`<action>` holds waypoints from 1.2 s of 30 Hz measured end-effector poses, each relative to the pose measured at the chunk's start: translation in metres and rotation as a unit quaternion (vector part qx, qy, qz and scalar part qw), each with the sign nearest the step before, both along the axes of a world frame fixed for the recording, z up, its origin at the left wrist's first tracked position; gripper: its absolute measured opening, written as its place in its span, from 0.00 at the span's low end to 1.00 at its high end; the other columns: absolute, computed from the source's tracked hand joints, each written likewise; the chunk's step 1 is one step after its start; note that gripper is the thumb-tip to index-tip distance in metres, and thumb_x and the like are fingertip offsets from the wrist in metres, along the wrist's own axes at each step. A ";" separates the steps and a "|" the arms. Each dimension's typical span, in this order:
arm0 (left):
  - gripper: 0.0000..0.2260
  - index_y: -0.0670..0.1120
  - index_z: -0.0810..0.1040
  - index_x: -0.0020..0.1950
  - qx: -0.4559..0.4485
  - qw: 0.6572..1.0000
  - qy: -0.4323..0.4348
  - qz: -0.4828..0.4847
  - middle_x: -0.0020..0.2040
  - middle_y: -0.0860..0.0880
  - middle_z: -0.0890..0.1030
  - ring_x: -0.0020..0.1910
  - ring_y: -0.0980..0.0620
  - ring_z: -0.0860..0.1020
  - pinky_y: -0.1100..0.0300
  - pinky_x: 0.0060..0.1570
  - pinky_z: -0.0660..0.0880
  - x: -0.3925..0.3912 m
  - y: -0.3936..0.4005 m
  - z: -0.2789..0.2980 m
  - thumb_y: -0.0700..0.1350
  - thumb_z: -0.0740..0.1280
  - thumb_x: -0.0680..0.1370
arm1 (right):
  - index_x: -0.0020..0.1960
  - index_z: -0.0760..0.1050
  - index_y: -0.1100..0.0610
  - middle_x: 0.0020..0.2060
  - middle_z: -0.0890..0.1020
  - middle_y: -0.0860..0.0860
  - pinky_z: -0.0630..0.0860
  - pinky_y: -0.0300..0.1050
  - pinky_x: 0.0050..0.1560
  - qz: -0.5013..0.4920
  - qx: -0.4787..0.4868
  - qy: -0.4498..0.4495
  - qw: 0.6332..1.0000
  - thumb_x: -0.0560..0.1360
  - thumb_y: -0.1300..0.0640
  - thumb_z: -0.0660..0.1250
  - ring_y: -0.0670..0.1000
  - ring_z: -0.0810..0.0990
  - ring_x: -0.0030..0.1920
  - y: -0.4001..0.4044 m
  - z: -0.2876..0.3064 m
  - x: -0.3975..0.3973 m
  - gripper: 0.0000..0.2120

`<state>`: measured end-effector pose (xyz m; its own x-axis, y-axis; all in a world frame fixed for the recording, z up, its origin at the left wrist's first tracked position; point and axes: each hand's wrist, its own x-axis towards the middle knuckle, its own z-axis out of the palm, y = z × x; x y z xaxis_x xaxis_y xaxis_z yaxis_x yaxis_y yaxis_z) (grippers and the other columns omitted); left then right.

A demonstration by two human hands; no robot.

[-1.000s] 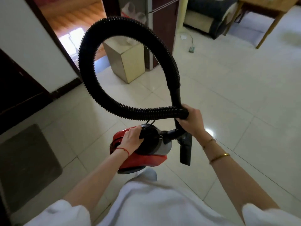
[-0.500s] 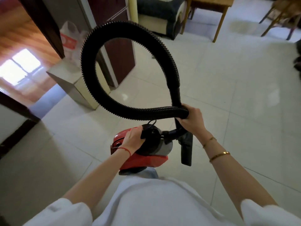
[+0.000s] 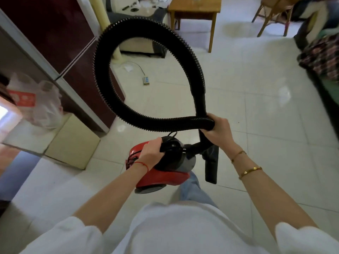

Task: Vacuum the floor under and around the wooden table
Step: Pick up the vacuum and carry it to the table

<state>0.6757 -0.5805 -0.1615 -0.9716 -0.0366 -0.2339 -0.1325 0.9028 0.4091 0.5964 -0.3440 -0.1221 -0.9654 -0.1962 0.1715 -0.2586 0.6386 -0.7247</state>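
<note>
Pale tiled floor (image 3: pixel 247 110) of a living room, seen from head height.

Left hand (image 3: pixel 150 155) curled round the black handle of a red canister vacuum (image 3: pixel 161 176), carried clear of the floor in front of the body. Right hand (image 3: pixel 217 132) gripping the crossing point of the black ribbed hose (image 3: pixel 113 99), which rises in one large loop above both hands. Black nozzle (image 3: pixel 211 165) hanging just below the right hand, pointing down. Red cord on the left wrist; two gold bangles on the right. Wooden table (image 3: pixel 194 8) standing at the far end of the room, well apart from the vacuum, its tabletop partly cut off by the frame edge. Cane chair (image 3: pixel 273 17) to its right. Dark red cabinet (image 3: pixel 60 43) at left, with a plastic bag (image 3: pixel 36 105) on a cream box (image 3: pixel 73 142) beside it. Power strip (image 3: pixel 146 81) lying on the floor.
</note>
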 end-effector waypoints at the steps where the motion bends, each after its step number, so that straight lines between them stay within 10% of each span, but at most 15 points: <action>1: 0.05 0.43 0.70 0.46 0.002 1.000 0.005 -0.003 0.42 0.42 0.79 0.42 0.42 0.78 0.50 0.42 0.74 -0.022 0.000 -0.003 0.39 0.65 0.73 | 0.54 0.79 0.50 0.35 0.83 0.47 0.80 0.49 0.41 -0.001 -0.001 -0.001 1.000 0.67 0.59 0.71 0.50 0.81 0.37 0.001 -0.002 -0.020 0.15; 36: 0.08 0.41 0.71 0.53 0.000 0.998 -0.018 0.055 0.45 0.44 0.80 0.43 0.42 0.79 0.58 0.36 0.69 -0.787 -0.066 -0.005 0.43 0.58 0.78 | 0.50 0.78 0.47 0.32 0.81 0.45 0.79 0.50 0.38 0.013 0.007 -0.021 1.000 0.67 0.58 0.69 0.49 0.80 0.35 -0.081 0.003 -0.806 0.12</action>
